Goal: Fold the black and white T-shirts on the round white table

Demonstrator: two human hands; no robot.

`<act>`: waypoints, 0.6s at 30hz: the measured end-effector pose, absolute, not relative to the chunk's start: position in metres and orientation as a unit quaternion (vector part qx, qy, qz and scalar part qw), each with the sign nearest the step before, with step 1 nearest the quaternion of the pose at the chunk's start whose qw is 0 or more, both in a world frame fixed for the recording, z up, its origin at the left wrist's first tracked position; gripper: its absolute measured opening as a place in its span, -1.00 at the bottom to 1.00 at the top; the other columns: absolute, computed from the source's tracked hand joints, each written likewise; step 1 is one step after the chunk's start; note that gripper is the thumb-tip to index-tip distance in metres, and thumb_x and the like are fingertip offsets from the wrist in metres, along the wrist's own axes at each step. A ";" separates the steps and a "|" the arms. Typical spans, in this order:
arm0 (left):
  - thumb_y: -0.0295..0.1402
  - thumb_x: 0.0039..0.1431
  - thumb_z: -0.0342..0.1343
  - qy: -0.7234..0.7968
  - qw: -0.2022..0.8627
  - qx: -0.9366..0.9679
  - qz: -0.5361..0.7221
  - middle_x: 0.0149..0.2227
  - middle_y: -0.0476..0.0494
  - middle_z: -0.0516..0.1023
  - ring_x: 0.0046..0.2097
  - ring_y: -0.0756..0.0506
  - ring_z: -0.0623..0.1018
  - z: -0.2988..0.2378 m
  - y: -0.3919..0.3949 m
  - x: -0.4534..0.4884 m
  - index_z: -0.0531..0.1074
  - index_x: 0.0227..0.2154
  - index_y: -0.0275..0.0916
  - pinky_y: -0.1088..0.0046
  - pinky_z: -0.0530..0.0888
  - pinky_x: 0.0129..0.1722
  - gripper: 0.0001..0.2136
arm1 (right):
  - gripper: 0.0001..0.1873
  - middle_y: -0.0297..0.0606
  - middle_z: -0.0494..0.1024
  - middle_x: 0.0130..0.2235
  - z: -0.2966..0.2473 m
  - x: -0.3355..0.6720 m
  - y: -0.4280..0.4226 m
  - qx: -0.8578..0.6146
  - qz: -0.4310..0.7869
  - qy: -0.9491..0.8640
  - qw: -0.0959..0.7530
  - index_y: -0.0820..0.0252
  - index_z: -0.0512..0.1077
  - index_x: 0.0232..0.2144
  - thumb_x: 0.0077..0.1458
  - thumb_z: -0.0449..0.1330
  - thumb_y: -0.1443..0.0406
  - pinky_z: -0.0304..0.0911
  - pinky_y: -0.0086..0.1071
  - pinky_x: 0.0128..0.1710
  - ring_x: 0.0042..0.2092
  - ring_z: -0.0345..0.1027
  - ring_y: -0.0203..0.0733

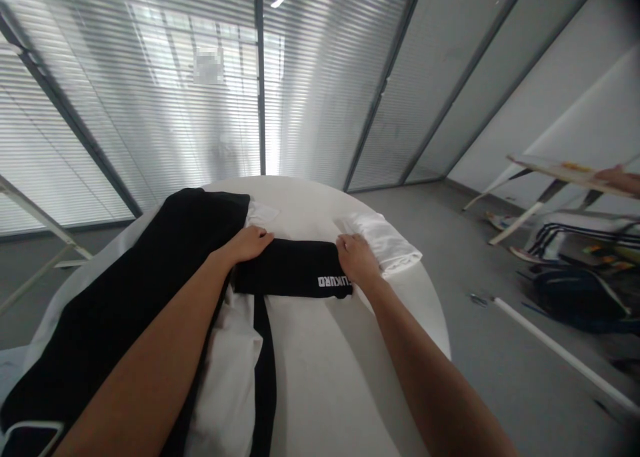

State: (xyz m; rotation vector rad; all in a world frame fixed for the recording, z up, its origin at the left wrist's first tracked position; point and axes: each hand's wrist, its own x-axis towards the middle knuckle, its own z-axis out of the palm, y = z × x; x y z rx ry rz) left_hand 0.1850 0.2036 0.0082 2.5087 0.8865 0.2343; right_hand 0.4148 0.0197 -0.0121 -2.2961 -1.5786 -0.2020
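- Hands: two. Left hand (251, 244) lies over the upper left corner of the folded cloth; right hand (357, 257) lies over its right end. Fingers of both are bent and close together, touching the fabric; whether they grip or only press cannot be told.
- Folded cloth (295, 268): one, black, lying flat between the two hands, on the worktop (330, 350), which is white and round.
- Writing: one line of white block capitals near the lower right edge of the folded cloth; "KURO" seems legible, the remainder cannot be read with certainty.
- Black garment (145, 264): one large piece, spread along the left side, partly behind the left forearm.
- Black strip (265, 377): one, running from beneath the folded cloth toward the near edge.
- White bundle (393, 244): one, just beside the right hand.
- White pole (555, 350): one, on the floor (470, 377) at right.
- Second table (555, 168): one, right background, with a co-worker's hand (617, 177) above it.
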 end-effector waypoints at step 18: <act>0.04 0.17 -0.05 0.327 0.342 0.865 0.166 -0.47 -0.07 0.50 -0.38 -0.09 0.47 0.014 0.202 0.187 0.45 -0.51 -0.24 0.43 0.35 -0.36 -0.56 | -0.69 -0.23 0.59 -0.26 0.005 0.415 0.013 -0.726 0.254 -0.509 0.387 0.13 0.51 -0.28 -0.02 0.29 0.07 0.29 -0.23 -0.17 -0.23 0.45 -0.07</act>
